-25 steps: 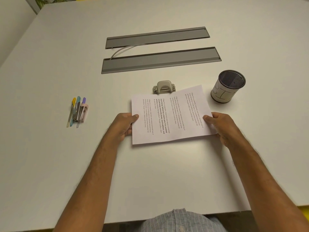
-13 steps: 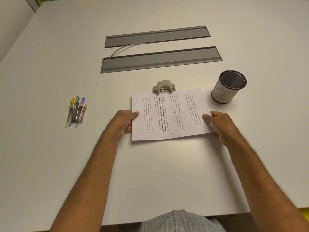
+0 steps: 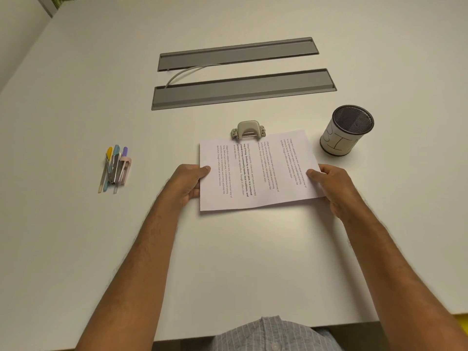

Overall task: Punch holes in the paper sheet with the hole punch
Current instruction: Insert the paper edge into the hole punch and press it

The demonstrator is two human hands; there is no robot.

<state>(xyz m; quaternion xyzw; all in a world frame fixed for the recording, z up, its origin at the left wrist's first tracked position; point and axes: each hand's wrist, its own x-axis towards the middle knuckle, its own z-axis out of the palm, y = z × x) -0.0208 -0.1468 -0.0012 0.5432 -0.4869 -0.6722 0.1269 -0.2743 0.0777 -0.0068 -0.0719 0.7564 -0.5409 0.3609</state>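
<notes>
Hands: left hand (image 3: 188,182) and right hand (image 3: 329,182) each pinch a side edge of the paper sheet (image 3: 255,171).
Position: far edge meets the hole punch (image 3: 248,129) slot.
Technique: feed squarely, centred, fully seated before pressing.
Materials: thin flexible printed sheet; rounded beige punch; smooth matte surface (image 3: 76,97).

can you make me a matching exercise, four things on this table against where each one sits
Things:
1 punch
2 paper
3 pen cup
4 pens

Places:
A far left, lying flat
B held between both hands
C right of the paper, upright
D at the paper's far edge

Pairs: 1-D, 2-B, 3-C, 4-A
</notes>
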